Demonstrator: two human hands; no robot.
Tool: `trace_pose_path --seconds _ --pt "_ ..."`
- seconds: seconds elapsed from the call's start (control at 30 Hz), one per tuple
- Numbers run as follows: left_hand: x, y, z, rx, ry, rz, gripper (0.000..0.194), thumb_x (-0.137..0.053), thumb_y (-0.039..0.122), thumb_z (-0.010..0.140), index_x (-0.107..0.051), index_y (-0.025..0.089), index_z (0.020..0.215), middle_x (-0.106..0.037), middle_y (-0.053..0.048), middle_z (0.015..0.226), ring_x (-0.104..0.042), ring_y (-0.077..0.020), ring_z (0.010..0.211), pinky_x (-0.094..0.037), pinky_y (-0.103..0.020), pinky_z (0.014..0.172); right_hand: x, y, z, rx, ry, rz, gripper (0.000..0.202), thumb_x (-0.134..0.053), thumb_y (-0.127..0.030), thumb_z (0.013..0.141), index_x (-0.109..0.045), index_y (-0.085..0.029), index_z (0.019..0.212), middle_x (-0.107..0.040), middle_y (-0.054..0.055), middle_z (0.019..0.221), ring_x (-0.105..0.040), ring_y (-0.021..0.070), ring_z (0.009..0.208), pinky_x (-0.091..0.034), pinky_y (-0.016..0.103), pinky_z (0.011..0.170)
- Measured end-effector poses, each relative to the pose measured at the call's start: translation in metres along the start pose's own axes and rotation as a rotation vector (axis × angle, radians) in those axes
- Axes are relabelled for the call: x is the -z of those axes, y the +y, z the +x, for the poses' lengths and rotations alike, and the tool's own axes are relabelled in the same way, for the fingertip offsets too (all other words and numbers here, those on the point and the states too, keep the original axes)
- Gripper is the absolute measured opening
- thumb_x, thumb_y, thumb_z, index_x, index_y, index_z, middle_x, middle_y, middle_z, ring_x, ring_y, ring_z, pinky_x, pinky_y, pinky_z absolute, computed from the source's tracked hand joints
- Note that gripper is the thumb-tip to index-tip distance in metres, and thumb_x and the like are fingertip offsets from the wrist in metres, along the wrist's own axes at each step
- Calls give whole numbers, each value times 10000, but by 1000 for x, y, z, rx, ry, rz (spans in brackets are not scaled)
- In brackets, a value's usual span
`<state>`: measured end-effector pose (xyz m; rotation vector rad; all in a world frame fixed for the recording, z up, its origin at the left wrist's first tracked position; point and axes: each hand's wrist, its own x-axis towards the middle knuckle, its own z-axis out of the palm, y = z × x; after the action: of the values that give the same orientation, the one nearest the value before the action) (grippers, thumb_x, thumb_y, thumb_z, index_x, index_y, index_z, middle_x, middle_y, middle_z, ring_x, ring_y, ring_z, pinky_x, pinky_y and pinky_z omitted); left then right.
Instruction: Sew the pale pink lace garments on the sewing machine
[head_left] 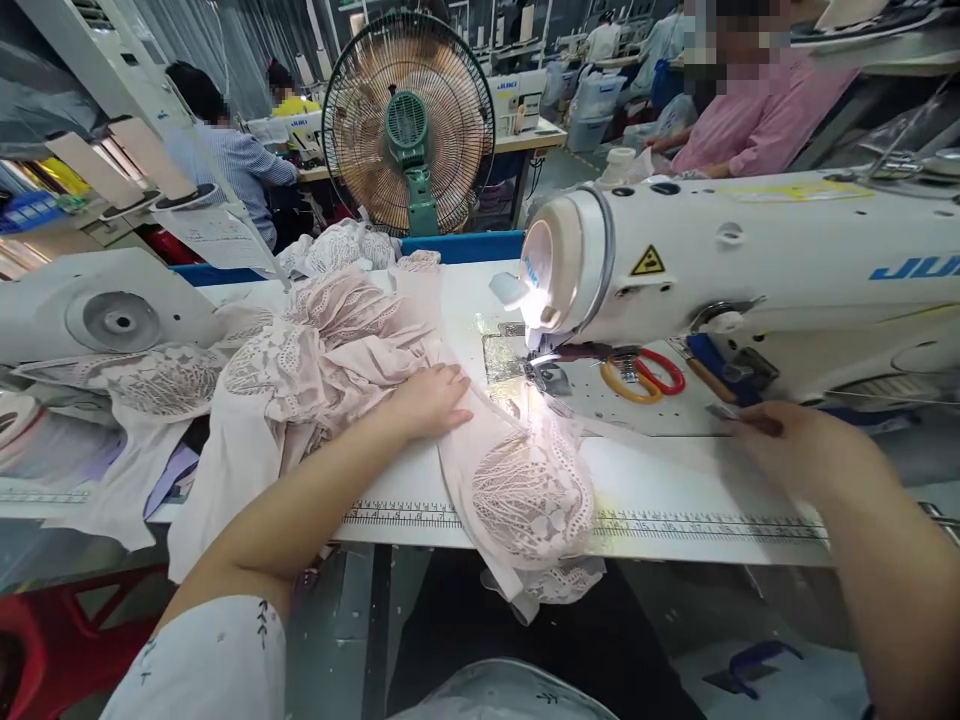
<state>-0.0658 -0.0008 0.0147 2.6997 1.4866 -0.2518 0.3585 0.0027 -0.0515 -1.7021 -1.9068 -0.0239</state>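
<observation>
A pale pink lace bra (532, 490) lies under the lit head of the sewing machine (750, 250), its lower edge hanging over the table's front. My left hand (435, 402) rests flat on the pink fabric just left of the needle area, fingers stretched out. To the right of the machine bed, my right hand (802, 450) has its fingers pinched together. A small greyish piece shows at its fingertips, too unclear to name. Scissors with red and orange handles (641, 378) lie on the machine bed between needle and right hand.
More pink lace garments (322, 350) are heaped left of my left arm. A measuring tape (405, 515) runs along the table's front edge. Behind the table stands a large fan (407, 125). Thread cones (150, 160) stand at the left, and co-workers sit farther back.
</observation>
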Motion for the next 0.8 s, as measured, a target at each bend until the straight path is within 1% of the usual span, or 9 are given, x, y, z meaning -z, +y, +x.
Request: trace_pose_path --seconds 0.07,0.1,0.17,0.23,0.33,0.4,0.5,0.63,0.8 --pt "-7 -2 1 29 -24 29 589 -364 483 894 -343 139 1372 -313 -131 1455 -305 -311 1307 -263 -463 1057 16 -53 -16 -301 -100 50 222 -582 -471 694 -574 -253 650 -590 25 528 -486 167 393 -347 305 374" --pt "-10 -2 1 38 -32 30 606 -336 500 898 -314 146 1390 -280 -120 1473 -280 -318 1320 -246 -474 1064 22 -84 -23 -324 -168 165 221 -547 -474 741 -570 -256 714 -626 30 617 -536 172 467 -395 302 414" --pt "-14 -2 1 50 -50 28 633 -303 524 897 -286 151 1408 -251 -106 1488 -260 -332 1328 -240 -480 1067 24 -149 -34 -209 -373 371 227 -500 -464 802 -556 -248 766 -643 38 735 -589 186 619 -463 307 525" --pt "-17 -1 1 59 -49 40 653 -293 542 892 -276 152 1415 -254 -102 1488 -267 -346 1320 -250 -472 1060 13 -205 -37 -36 -479 517 248 -412 -418 865 -519 -234 737 -649 50 810 -602 194 713 -471 306 560" --pt "-19 0 -4 71 -7 93 653 -284 545 890 -287 153 1413 -278 -99 1479 -305 -354 1292 -272 -454 1039 -19 -257 -32 129 -466 686 172 -355 -277 890 -432 -225 746 -628 65 996 -591 187 906 -480 325 716" --pt "-18 0 -11 64 20 133 645 -290 538 891 -313 143 1401 -301 -105 1468 -341 -340 1265 -283 -436 1026 -39 -269 -29 171 -466 683 136 -336 -241 879 -407 -225 764 -605 89 1049 -572 195 957 -467 347 758" --pt "-10 -1 -22 11 2 155 697 -338 594 858 -369 120 1369 -355 -126 1437 -399 -323 1212 -301 -422 1005 -51 -258 -31 196 -525 628 133 -341 -249 866 -435 -217 778 -601 82 875 -570 206 808 -453 358 685" --pt "2 -6 -25 -121 -94 71 604 -342 545 886 -443 122 1305 -439 -114 1378 -486 -261 1126 -379 -353 919 -38 -225 -37 205 -669 462 221 -323 -338 894 -408 -226 722 -508 10 680 -491 170 619 -398 313 579" --pt "-6 -14 -14 -36 -53 79 382 -384 328 910 -514 127 1208 -526 -118 1254 -572 -224 975 -432 -317 722 -24 -216 -30 147 -781 381 281 -297 -400 893 -325 -235 667 -478 -11 638 -469 157 590 -359 289 540"
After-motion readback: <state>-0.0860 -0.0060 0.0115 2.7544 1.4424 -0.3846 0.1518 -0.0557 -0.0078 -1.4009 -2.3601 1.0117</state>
